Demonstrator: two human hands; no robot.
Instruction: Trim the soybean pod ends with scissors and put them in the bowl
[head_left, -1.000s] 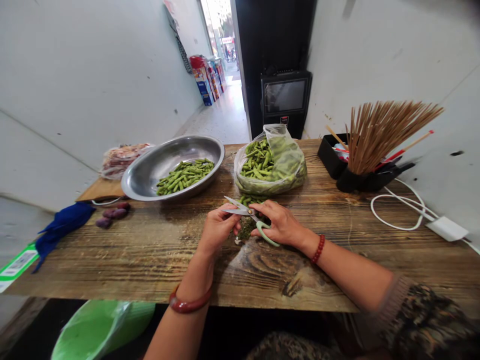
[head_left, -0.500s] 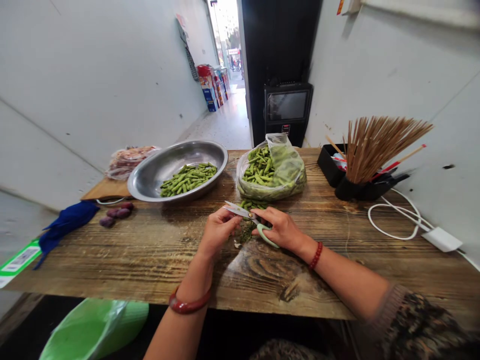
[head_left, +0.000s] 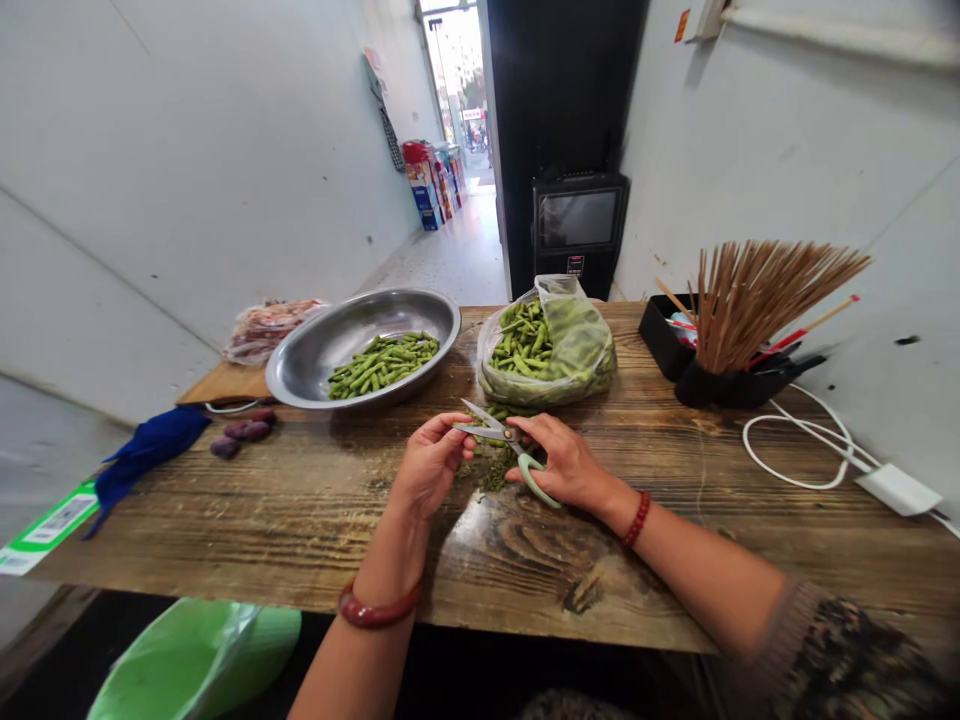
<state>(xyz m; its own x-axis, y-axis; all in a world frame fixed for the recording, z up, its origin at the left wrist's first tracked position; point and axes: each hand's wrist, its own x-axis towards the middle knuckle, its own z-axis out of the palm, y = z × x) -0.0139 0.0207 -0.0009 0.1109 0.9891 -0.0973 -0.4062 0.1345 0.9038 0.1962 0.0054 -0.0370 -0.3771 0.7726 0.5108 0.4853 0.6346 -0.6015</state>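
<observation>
My right hand is closed around the pale green handles of a pair of scissors. The blades point left and stand apart. At their tips my left hand pinches with thumb and fingers, and whatever lies in the pinch is too small and covered to make out. Beneath the scissors, trimmed green bits and a few pods lie on the wooden table. Behind them sits a clear plastic bag full of green soybean pods. A wide steel basin to its left holds more pods.
At left are a bag of reddish food on a board, several purple round items and a blue cloth. At right stand a black holder with wooden skewers and a white adapter with cable. A green bin stands below.
The scissor blades have spread wider apart. My left hand has shifted slightly left and down, its fingers now by the blade tips. The whole view has moved a little.
</observation>
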